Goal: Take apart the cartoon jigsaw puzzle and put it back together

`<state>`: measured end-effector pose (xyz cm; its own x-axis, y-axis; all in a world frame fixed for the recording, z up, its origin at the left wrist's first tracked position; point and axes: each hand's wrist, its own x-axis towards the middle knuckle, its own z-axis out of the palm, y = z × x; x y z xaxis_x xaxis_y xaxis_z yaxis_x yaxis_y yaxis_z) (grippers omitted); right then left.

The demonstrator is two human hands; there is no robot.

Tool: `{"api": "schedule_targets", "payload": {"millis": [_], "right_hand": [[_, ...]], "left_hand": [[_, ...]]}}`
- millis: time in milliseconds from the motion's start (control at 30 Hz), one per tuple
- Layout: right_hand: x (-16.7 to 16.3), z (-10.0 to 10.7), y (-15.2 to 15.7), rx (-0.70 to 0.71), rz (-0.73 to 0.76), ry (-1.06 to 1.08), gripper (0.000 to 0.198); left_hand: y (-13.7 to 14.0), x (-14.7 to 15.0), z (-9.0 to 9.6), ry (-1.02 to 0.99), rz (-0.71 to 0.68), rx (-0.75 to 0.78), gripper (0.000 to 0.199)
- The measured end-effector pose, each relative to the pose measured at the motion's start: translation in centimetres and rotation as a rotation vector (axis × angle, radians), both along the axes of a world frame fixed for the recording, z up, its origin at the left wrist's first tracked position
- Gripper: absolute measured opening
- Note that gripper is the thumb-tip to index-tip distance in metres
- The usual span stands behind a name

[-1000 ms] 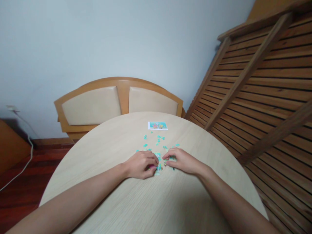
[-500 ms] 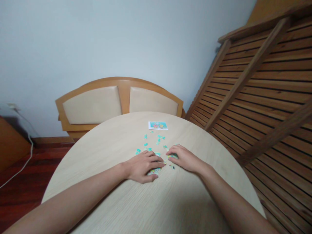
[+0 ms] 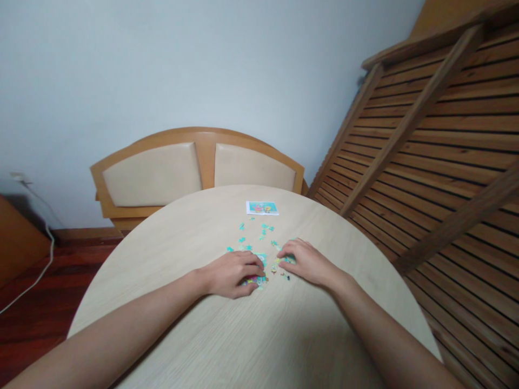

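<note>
My left hand (image 3: 235, 274) lies palm down over a partly joined jigsaw puzzle (image 3: 261, 259), its fingers apart and covering much of the joined part. To the right, my right hand (image 3: 302, 260) rests with curved, parted fingers on a few colourful jigsaw pieces (image 3: 290, 260), partly hidden beneath it. Between the hands lie small loose pieces (image 3: 274, 272), with a dark-marked one (image 3: 288, 278) nearer to me. Several turquoise pieces (image 3: 264, 227) are scattered beyond the hands.
A picture card (image 3: 263, 208) in turquoise lies near the far side of the round wooden table (image 3: 182, 232). Behind the table stands a padded headboard (image 3: 154, 175) against the wall. Wooden slats (image 3: 438, 156) lean on the right. A white cable (image 3: 51, 254) hangs at left.
My left hand has drawn back slightly to the left, with its fingers more curled, uncovering more of the joined puzzle and loose pieces. My right hand has barely moved.
</note>
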<state>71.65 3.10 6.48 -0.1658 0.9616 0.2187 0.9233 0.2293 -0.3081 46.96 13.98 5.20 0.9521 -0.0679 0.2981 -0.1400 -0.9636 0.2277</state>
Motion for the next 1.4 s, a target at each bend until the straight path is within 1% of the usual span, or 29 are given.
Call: {"api": "schedule_targets", "payload": {"millis": [267, 467, 533, 633, 700, 767, 867, 933, 1100, 1200, 1300, 1400], "right_hand": [[0.4, -0.5, 0.1, -0.009, 0.032, 0.024, 0.010], [0.2, -0.7, 0.0, -0.012, -0.016, 0.058, 0.007], [0.1, -0.7, 0.1, -0.033, -0.024, 0.114, 0.008], [-0.3, -0.5, 0.2, -0.095, -0.015, 0.293, 0.010], [-0.8, -0.2, 0.2, -0.122, 0.010, 0.409, 0.016], [-1.3, 0.2, 0.2, -0.137, 0.037, 0.466, 0.022], [-1.8, 0.6, 0.2, -0.157, 0.035, 0.515, 0.023], [-1.9, 0.6, 0.2, -0.170, 0.013, 0.547, 0.023], [-1.7, 0.3, 0.2, -0.219, -0.060, 0.619, 0.018], [-1.8, 0.2, 0.1, -0.235, -0.063, 0.628, 0.018], [-1.9, 0.2, 0.2, -0.247, -0.041, 0.623, 0.024], [-2.1, -0.1, 0.3, -0.252, -0.030, 0.618, 0.025]], "left_hand": [[0.0, 0.0, 0.0, 0.001, 0.003, 0.007, 0.028], [0.0, 0.0, 0.0, -0.007, 0.004, 0.006, 0.028], [-0.1, 0.1, -0.1, -0.013, 0.010, 0.001, 0.027], [-0.3, 0.1, -0.1, -0.031, 0.036, -0.023, 0.024], [-0.5, 0.3, -0.1, -0.040, 0.072, -0.046, 0.022], [-0.7, 0.4, 0.0, -0.042, 0.117, -0.065, 0.022], [-0.9, 0.6, 0.0, -0.036, 0.165, -0.081, 0.021], [-1.0, 0.6, -0.1, -0.038, 0.171, -0.085, 0.022], [-1.2, 0.4, -0.1, -0.040, 0.113, -0.042, 0.033], [-1.5, 0.4, 0.0, -0.021, 0.099, -0.011, 0.035], [-1.6, 0.5, 0.1, -0.038, 0.126, -0.053, 0.031], [-1.5, 0.6, -0.1, -0.069, 0.200, -0.122, 0.025]]}}
